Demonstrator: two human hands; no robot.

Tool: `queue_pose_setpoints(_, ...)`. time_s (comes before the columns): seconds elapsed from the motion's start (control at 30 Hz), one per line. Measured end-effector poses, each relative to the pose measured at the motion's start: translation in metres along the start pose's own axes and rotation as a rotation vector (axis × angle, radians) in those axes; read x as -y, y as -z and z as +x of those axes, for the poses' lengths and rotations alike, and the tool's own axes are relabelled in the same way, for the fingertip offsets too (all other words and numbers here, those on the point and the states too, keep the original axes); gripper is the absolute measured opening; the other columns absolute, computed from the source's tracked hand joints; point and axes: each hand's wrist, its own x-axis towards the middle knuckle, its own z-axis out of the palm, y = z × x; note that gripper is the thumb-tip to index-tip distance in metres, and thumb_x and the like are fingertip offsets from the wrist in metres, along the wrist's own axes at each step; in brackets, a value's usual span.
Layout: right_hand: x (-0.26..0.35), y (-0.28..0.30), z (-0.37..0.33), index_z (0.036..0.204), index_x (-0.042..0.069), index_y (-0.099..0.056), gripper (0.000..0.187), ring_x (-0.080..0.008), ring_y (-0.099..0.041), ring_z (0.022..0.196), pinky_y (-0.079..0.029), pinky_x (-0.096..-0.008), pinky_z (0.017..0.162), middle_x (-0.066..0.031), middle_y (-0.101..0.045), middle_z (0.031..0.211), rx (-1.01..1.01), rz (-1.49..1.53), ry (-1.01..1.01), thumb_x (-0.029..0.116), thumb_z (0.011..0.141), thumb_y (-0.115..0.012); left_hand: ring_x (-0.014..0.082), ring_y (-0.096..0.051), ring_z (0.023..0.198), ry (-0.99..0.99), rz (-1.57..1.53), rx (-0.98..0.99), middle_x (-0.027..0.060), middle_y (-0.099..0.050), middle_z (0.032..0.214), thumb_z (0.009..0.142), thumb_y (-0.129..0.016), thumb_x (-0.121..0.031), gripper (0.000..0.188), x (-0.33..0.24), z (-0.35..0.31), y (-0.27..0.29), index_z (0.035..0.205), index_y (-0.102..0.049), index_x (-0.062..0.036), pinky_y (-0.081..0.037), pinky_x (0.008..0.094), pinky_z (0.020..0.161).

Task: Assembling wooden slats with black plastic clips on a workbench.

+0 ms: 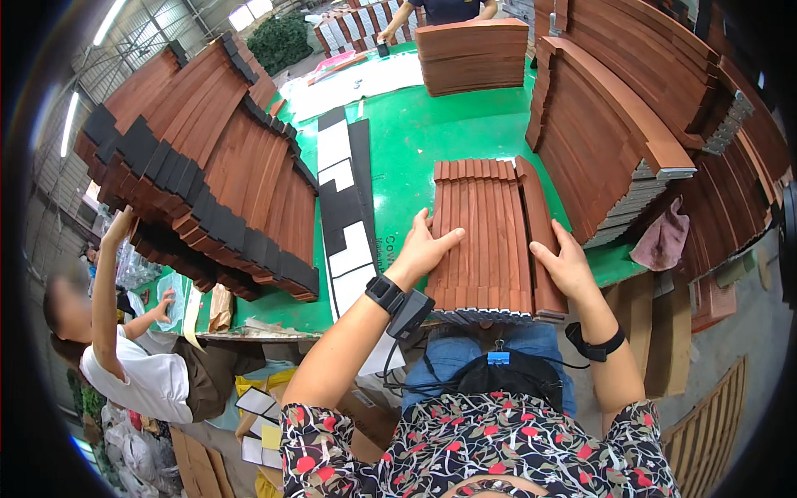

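Reddish-brown slats (475,241) stand bundled on the green tabletop (407,149) between the spread left hand (422,251), against their left side, and the loosely open right hand (571,267), on the outermost slat (541,224), set slightly apart. Black-capped stacks (224,149) rise left; taller slat stacks (594,141) stand right.

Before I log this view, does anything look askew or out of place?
Mildly: one slat, at the right hand, stands apart from the bundle, a dark gap breaking its otherwise close row. A crumpled pink cloth also looks stray beside the stacked slats.
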Motion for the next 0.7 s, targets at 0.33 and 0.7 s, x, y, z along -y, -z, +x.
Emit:
queue_pose_setpoints(0.33,0.007,-0.017,0.007,0.141,-0.008,-0.050,0.051,-0.0157,-0.062,0.110,-0.050,-0.0291,0.096,-0.0128,-0.066,0.124,-0.018,0.590,0.007,0.009,0.094,-0.060,0.0263,-0.051,0.131,-0.064,-0.286,-0.008,0.0220,-0.044,0.147,0.089,-0.073,-0.014,0.094,0.016,-0.008,-0.009,0.155,-0.010,0.0076,-0.045,0.0375,0.107)
queue_pose_setpoints(0.7,-0.010,-0.031,0.037,0.131,-0.003,-0.062,0.046,-0.0253,-0.061,0.119,-0.046,-0.0345,0.103,-0.0190,-0.062,0.134,-0.059,0.301,0.073,0.021,0.092,-0.062,0.0302,-0.044,0.136,-0.158,-0.038,-0.135,0.0243,-0.036,0.150,0.088,-0.073,-0.015,0.096,0.042,-0.009,-0.015,0.154,-0.007,0.0088,-0.043,0.0392,0.110)
